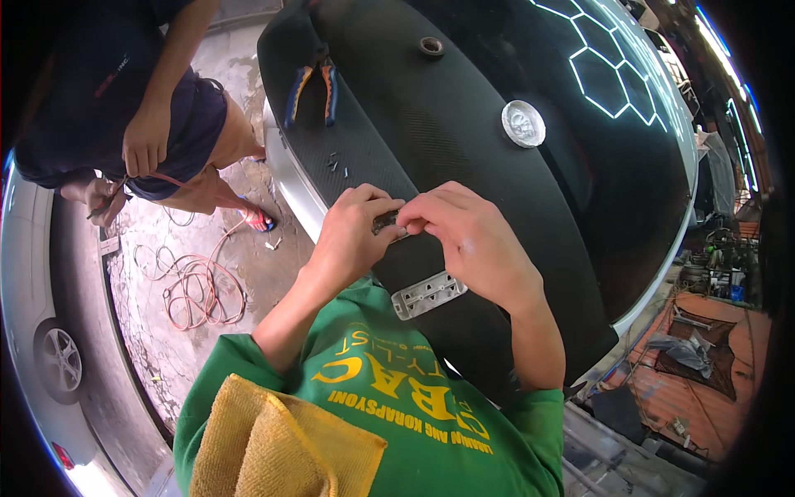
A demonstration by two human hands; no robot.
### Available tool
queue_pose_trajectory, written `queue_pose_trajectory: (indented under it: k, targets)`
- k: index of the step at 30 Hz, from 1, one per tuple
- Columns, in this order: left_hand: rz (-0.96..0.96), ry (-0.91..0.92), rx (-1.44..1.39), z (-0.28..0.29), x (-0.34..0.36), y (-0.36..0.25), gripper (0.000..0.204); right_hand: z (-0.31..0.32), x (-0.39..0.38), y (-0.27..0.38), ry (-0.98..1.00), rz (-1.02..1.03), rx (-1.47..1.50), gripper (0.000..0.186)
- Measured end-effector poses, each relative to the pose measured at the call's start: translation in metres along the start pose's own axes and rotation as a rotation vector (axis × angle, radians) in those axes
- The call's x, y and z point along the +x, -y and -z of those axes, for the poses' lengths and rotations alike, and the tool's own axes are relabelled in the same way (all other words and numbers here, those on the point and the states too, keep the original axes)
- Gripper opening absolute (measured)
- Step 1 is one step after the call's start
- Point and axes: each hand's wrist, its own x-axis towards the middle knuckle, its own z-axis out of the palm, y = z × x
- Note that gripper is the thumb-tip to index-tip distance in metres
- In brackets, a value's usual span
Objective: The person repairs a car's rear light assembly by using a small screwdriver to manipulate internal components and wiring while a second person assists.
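My left hand (354, 236) is closed on a small dark piece (384, 222), held between thumb and fingers above the black car panel (489, 199). My right hand (474, 240) meets it from the other side, its fingertips pinched against the piece's right end. What the piece is cannot be made out. Just below my hands, a pale grey slotted plate (418, 299) lies on the panel. Farther off are pliers (333, 93) with blue and orange handles, their jaws pointing away. Several tiny dark bits (334, 161) lie between the pliers and my left hand.
A silvery round dish (523, 124) and a small dark ring (431, 46) sit on the car. At left another person (141, 108) holds a thin tool with a cord. A coiled orange hose (203, 290) lies on the concrete near a silver car (37, 273).
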Motion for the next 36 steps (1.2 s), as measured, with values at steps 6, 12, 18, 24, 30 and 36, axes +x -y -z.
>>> queue_pose_trajectory:
  k: [6, 12, 18, 24, 30, 36]
  targets:
    - [-0.028, 0.019, -0.004, 0.001, 0.006, -0.008, 0.035, -0.004, 0.007, 0.005, -0.065, -0.13, -0.289, 0.023]
    - [-0.054, -0.026, -0.014, -0.002, 0.008, -0.001, 0.028, -0.006, 0.007, -0.005, -0.138, 0.017, -0.176, 0.03]
    - [-0.05, 0.061, -0.042, 0.007, 0.022, -0.006, 0.017, -0.007, 0.002, -0.014, -0.17, 0.036, -0.094, 0.039]
    - [-0.182, 0.095, 0.172, 0.011, 0.028, -0.007, 0.012, -0.016, -0.007, -0.012, -0.25, 0.033, 0.019, 0.028]
    - [-0.42, 0.008, 0.219, 0.01, 0.029, -0.006, 0.004, -0.019, -0.01, 0.007, -0.26, -0.179, -0.142, 0.019]
    - [-0.306, 0.08, 0.292, 0.012, 0.025, -0.01, 0.008, -0.037, -0.005, -0.016, -0.456, 0.052, -0.257, 0.022]
